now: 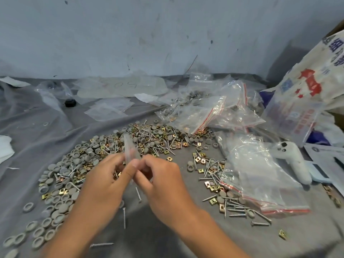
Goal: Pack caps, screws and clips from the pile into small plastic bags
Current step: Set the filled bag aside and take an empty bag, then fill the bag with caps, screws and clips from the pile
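Note:
A wide pile (115,146) of grey round caps, silver screws and brass square clips lies spread on the grey cloth. Above its near edge, my left hand (104,175) and my right hand (162,177) meet and both pinch a small clear plastic bag (131,149), which stands up edge-on between my fingertips. I cannot tell what is inside the bag. One screw (138,194) lies on the cloth just below my hands. A second, smaller scatter of the same parts (214,175) lies to the right.
A stack of empty red-striped zip bags (260,172) lies at the right, with filled bags (219,108) heaped behind it. A white controller (292,157) and a printed sack (305,94) sit far right. A black knob (70,103) rests at the back left.

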Demonstrator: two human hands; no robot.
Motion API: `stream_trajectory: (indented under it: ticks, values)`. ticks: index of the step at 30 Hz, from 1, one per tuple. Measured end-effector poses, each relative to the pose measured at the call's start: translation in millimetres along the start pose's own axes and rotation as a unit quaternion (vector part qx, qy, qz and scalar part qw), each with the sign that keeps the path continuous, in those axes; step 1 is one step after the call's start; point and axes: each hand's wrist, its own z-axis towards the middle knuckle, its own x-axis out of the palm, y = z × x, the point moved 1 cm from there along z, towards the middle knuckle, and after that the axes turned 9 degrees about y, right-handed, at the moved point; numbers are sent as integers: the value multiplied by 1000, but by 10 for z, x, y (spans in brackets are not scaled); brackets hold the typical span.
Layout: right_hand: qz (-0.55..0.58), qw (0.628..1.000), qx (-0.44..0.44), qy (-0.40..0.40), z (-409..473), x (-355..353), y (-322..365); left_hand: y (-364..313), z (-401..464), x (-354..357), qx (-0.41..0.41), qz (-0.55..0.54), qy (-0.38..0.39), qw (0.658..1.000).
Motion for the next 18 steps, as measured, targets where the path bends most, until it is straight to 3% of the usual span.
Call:
stream_trajectory:
  ticks: [3, 8, 13, 16, 18]
  values:
    - [-2, 1000, -4, -14, -2, 19, -19, -30, -6, 10, -2, 0, -35, 999]
    - [55, 998, 11, -12, -3, -3, -34, 65, 3, 52, -42, -17, -4, 999]
    - [105, 991, 48, -72, 17, -120, -23, 64, -19, 5, -57, 5, -55, 997]
    - [81, 989, 64, -110, 32, -154, -39, 0, -50, 72, -59, 12, -60, 996]
    - [12, 995, 66, -80, 39, -110, -39, -52, -71, 135, -50, 21, -77, 996]
